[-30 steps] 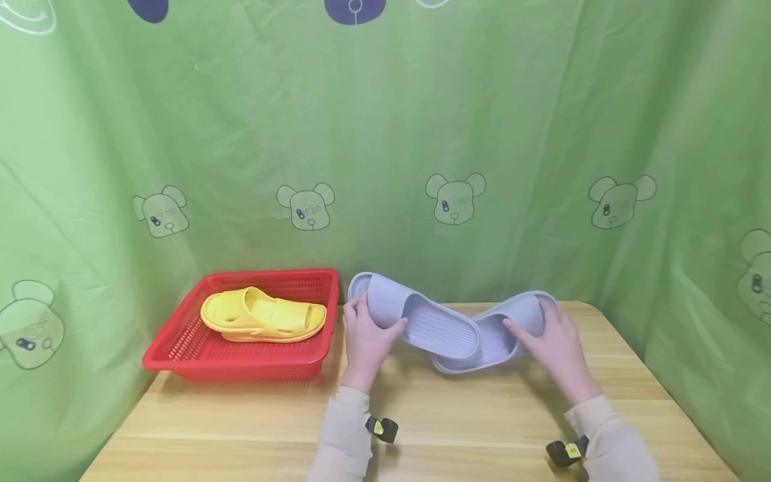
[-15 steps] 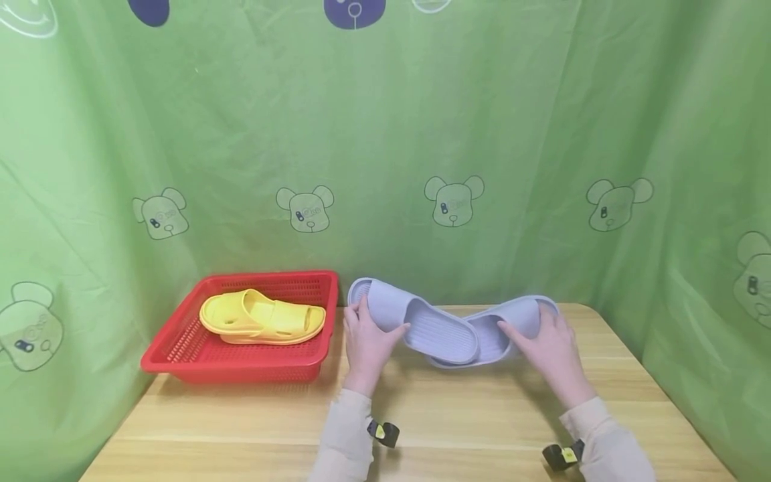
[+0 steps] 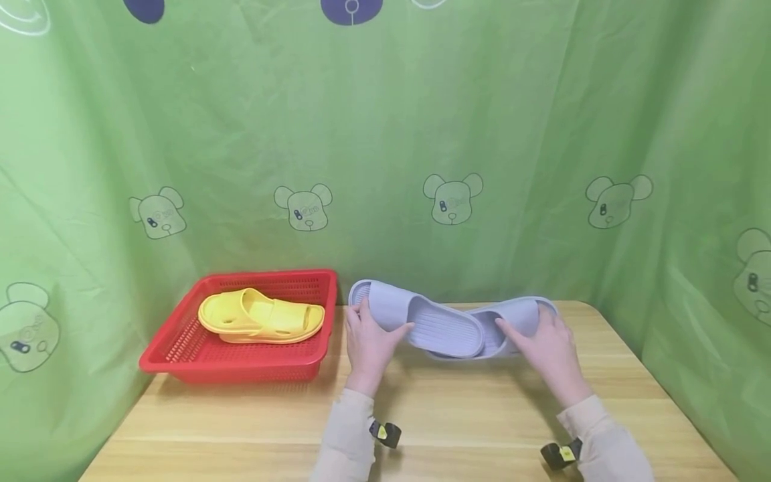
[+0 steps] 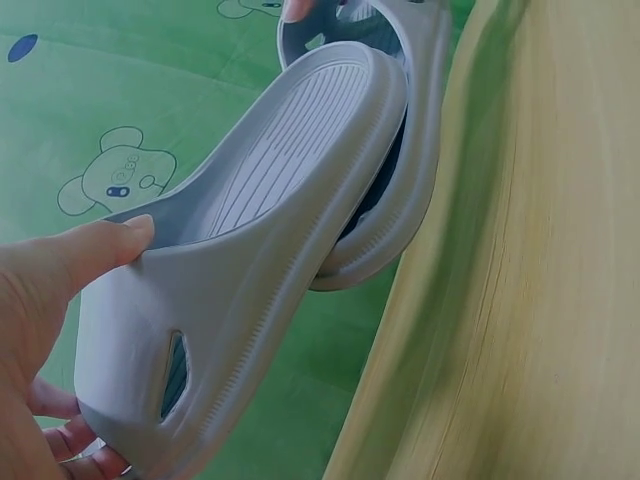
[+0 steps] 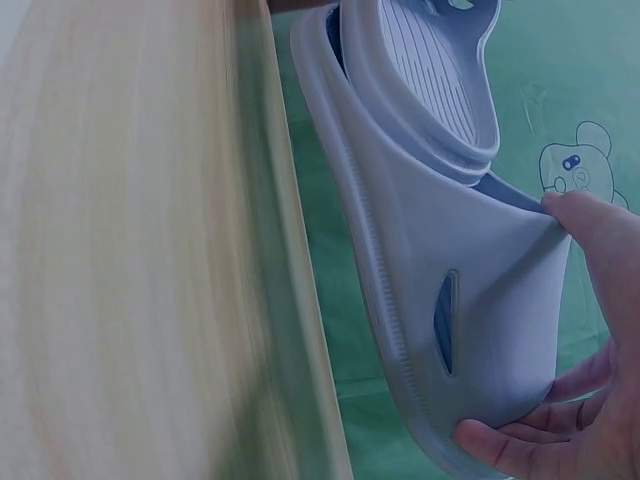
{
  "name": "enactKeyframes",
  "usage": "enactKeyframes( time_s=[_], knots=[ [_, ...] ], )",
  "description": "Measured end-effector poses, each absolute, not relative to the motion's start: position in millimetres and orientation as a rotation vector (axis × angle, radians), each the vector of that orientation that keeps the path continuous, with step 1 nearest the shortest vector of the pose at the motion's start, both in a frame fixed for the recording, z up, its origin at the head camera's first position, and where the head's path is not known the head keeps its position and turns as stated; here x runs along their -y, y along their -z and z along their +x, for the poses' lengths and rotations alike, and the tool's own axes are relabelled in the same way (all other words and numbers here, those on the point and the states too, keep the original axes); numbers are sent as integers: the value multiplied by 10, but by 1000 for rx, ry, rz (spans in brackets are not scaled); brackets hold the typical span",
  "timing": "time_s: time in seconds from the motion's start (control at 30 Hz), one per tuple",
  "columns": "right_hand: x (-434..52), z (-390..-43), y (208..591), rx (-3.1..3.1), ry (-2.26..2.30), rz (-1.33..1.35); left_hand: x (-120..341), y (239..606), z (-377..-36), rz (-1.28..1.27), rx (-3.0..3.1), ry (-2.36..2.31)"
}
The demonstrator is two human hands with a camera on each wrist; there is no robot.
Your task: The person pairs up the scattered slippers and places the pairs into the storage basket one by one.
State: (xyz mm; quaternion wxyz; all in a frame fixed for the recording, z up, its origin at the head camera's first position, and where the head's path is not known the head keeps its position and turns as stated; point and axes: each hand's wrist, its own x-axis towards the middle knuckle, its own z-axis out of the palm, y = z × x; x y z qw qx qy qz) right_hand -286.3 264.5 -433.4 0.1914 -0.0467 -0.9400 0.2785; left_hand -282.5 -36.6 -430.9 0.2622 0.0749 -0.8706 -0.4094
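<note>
Two hands each grip a pale lilac rubber slipper by its strap, left hand (image 3: 367,341), right hand (image 3: 551,351), heels overlapping above the wooden surface (image 3: 421,428), as if pairing them

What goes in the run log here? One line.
left hand: grips left grey slipper | right hand: grips right grey slipper | heels overlap | yellow slipper in red basket
</note>
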Motion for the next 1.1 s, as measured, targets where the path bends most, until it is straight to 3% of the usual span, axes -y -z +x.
enactKeyframes(
  time_s=[1.1],
  knots=[
    [-2607,-2878,4355,2660,-790,-139,276,4364,-2835,187,2345,959]
  ],
)
